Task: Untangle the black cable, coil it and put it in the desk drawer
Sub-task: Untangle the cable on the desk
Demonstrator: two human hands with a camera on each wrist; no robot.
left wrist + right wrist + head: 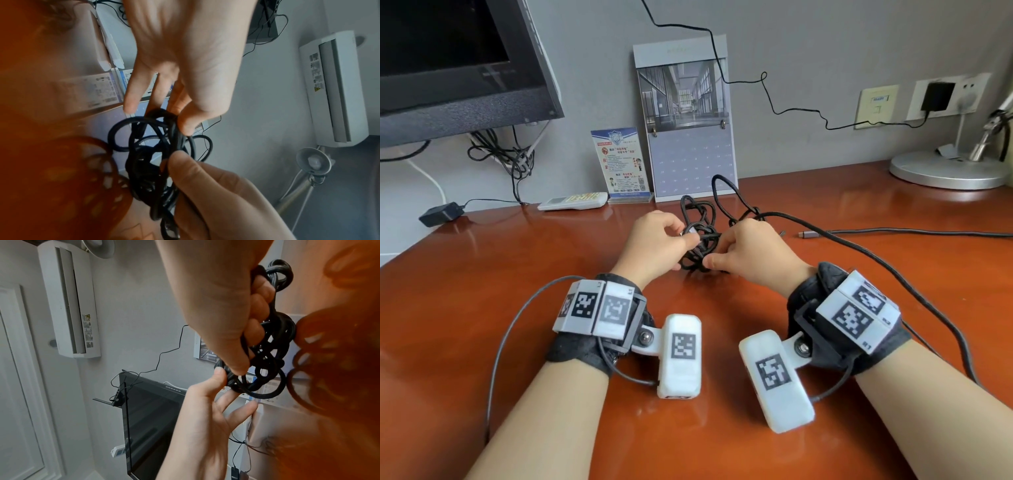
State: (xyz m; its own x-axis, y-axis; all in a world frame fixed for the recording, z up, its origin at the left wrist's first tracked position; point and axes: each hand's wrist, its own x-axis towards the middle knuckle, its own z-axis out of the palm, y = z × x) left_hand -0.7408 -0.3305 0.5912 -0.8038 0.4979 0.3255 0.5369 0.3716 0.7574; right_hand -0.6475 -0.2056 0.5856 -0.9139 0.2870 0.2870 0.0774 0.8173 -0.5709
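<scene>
The black cable (698,214) is a knotted bundle of loops held just above the red-brown desk (517,274), in front of the calendar. My left hand (683,246) pinches strands on the bundle's left side between thumb and fingers. In the left wrist view the left hand (176,116) nips the cable (144,162) with its little finger stretched out. My right hand (717,248) grips the right side; in the right wrist view the right hand (246,337) has its fingers curled through the loops of the cable (267,361), with the thumb pressing on top. No drawer is in view.
A monitor (448,68) hangs at the back left, with a remote (571,202) and a power adapter (441,214) below it. A calendar (688,120) and a card (625,164) lean on the wall. A lamp base (945,171) stands back right. A grey plug-ended cable (859,233) lies to the right.
</scene>
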